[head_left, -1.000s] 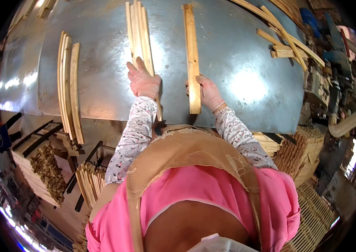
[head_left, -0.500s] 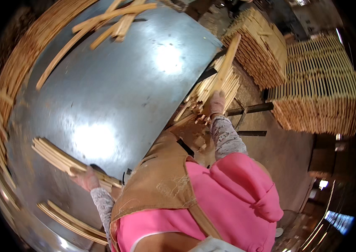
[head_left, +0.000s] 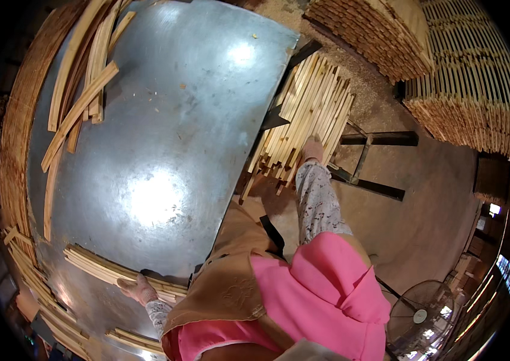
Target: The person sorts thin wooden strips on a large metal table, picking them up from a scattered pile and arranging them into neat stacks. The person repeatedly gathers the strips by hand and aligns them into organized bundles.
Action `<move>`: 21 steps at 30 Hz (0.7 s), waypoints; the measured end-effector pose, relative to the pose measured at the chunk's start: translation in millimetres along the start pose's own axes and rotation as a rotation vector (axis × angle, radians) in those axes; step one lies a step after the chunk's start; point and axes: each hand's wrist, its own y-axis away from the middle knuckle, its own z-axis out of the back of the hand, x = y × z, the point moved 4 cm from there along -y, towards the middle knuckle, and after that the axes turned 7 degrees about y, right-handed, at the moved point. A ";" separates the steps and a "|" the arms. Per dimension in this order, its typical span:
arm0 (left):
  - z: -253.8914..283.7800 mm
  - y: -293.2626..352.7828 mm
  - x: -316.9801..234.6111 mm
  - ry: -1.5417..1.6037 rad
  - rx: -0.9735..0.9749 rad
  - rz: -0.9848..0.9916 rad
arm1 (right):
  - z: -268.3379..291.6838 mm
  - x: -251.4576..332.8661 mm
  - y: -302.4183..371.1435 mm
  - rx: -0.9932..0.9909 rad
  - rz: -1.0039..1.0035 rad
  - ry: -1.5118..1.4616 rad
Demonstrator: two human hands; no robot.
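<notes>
My left hand (head_left: 139,290), in a light glove, is closed on the near edge of a small bundle of wooden slats (head_left: 95,266) lying on the metal table. Away to the right, my right hand (head_left: 312,148), also gloved, lies with its fingers stretched out on a pile of pale wooden slats (head_left: 306,108). That pile rests beside the table, lower than its top, and the slat ends nearest me are uneven. No slat is lifted in the right hand.
The shiny metal table (head_left: 165,120) carries loose crossed slats (head_left: 83,99) at the far left. Long stacked boards (head_left: 35,144) line its left side. Dark metal bars (head_left: 381,139) jut out right of the pile. Tall wood stacks (head_left: 465,78) stand at upper right, a fan (head_left: 420,316) at lower right.
The slat that my right hand held raised over the pile is now down among the others, and the fingers rest on the pile. My left hand stays at its bundle. The view has shifted.
</notes>
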 end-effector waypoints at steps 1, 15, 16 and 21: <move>-13.6 -19.4 5.2 0.072 0.058 -0.034 | 5.6 -24.7 -29.5 -0.020 0.137 0.325; 1.0 34.0 -2.1 -0.349 -0.027 0.157 | 72.2 331.3 246.6 0.159 1.504 -0.280; 3.8 33.8 -0.5 -0.348 -0.020 0.164 | 53.5 363.8 285.3 0.172 1.835 -0.376; 13.1 19.2 -25.0 -0.197 -0.021 0.175 | -55.3 592.7 430.8 -0.261 2.065 0.335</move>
